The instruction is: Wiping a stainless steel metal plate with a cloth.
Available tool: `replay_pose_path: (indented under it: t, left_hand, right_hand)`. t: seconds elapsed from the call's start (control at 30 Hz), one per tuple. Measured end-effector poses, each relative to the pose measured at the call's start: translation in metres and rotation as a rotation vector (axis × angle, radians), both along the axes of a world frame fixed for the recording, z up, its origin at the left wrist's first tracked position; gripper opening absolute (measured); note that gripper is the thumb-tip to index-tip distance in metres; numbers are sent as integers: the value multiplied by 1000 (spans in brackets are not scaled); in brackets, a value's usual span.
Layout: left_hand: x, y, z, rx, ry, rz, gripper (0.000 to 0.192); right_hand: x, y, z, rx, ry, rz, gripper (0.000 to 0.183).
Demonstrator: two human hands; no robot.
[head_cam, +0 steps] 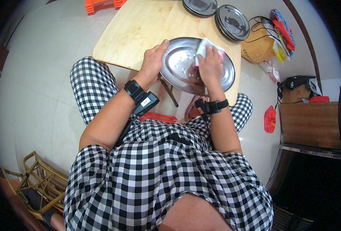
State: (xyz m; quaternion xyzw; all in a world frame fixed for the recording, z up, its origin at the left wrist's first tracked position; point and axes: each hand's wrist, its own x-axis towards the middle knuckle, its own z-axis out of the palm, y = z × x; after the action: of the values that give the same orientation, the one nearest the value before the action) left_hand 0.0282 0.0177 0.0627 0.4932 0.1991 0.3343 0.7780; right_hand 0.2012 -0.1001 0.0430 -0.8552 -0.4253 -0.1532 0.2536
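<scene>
An oval stainless steel platter point(178, 62) is held at the near edge of the wooden table point(135, 31), partly overhanging it. My left hand point(153, 62) grips the platter's left rim, its thumb on top and the other fingers mostly hidden. On the upper right of the platter, my right hand point(211, 66) presses a white cloth with a pink edge point(203, 47) against the metal. Floral marks and reflections show on the platter's shiny inner face.
Two stacks of steel plates, one at the far edge point(200, 6) and one to its right point(233, 23), stand on the table. A filled paper bag point(257, 43) sits on the floor at right. An orange stool point(102, 5) is beyond the table; a bamboo rack point(44, 184) is behind left.
</scene>
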Motion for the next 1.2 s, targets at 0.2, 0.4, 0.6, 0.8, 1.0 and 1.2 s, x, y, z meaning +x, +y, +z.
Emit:
replay_pose_path:
  t: [0.2,0.4,0.6,0.8,1.0,1.2]
  left_hand:
    - [3,3,-6,56,47,-1,51]
    - [3,7,-8,59,41,-15,52]
    - [-1,8,-10,106,67,42,52]
    - [-2,6,-8,-144,-147,-64,55]
    - [-3,6,-10,-85,-158,8,24]
    - [-1,7,-10,-115,-111,41,30]
  right_hand:
    - [9,-6,5,-112,142,-154,61]
    - [-40,22,12,-10,-82,120,60]
    - [-86,14,21,147,-120,515,56]
    - [-94,-11,21,87,-38,703,55]
    - [-92,-52,17,-68,-91,726,60]
    - [-62,-102,8,-275,-206,532,69]
